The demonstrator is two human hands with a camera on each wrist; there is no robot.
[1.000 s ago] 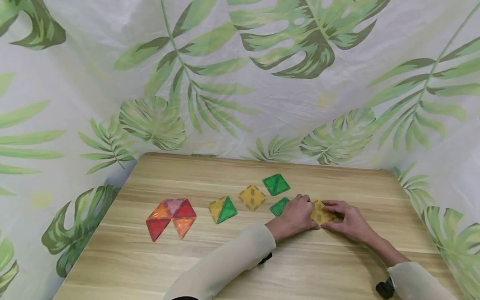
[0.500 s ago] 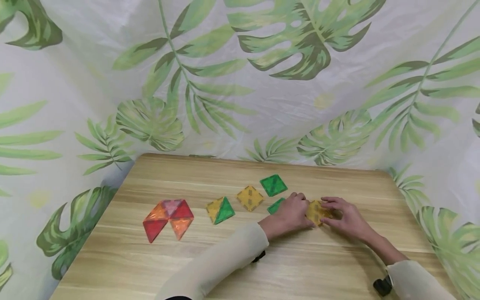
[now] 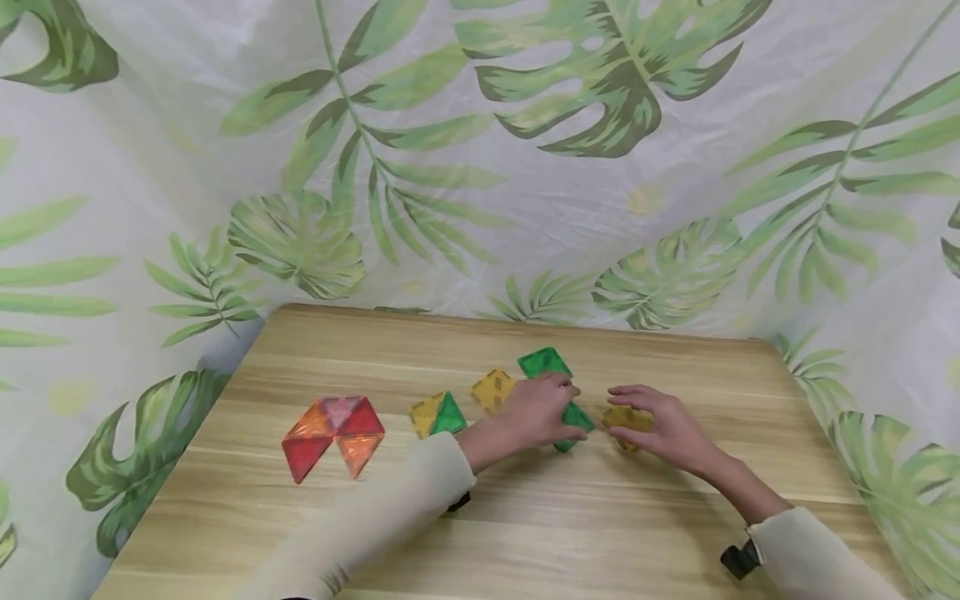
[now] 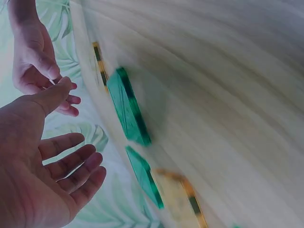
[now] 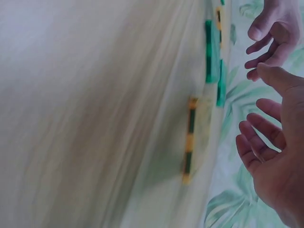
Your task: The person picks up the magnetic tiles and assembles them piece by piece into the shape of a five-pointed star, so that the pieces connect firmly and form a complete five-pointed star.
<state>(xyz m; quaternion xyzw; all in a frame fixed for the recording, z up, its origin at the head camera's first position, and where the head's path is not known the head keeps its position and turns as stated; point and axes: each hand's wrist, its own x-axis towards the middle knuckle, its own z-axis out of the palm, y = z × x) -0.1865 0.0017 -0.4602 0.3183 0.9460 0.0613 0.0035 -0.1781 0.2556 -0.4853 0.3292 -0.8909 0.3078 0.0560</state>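
My left hand (image 3: 534,412) hovers over the green magnetic tile (image 3: 576,423), fingers loosely bent and holding nothing. In the left wrist view that green tile (image 4: 128,107) lies apart from the left hand (image 4: 52,166). To the right, my right hand (image 3: 667,429) is held above a yellow magnetic tile (image 3: 619,415), thumb and fingers spread. The right wrist view has a gap between the right hand (image 5: 280,147) and the yellow tile (image 5: 190,142). Another green tile (image 3: 543,361) lies behind the left hand, and a second yellow tile (image 3: 491,390) is partly covered by it.
A yellow-and-green square (image 3: 438,414) of two triangles lies left of the hands. Further left, red, orange and pink triangles form an arch (image 3: 335,433). The wooden table (image 3: 570,533) meets a leaf-print cloth (image 3: 420,275) at the back.
The left hand has moved left from the right-hand yellow tile to the nearer green tile. The right hand has shifted slightly left, its fingers now off the yellow tile.
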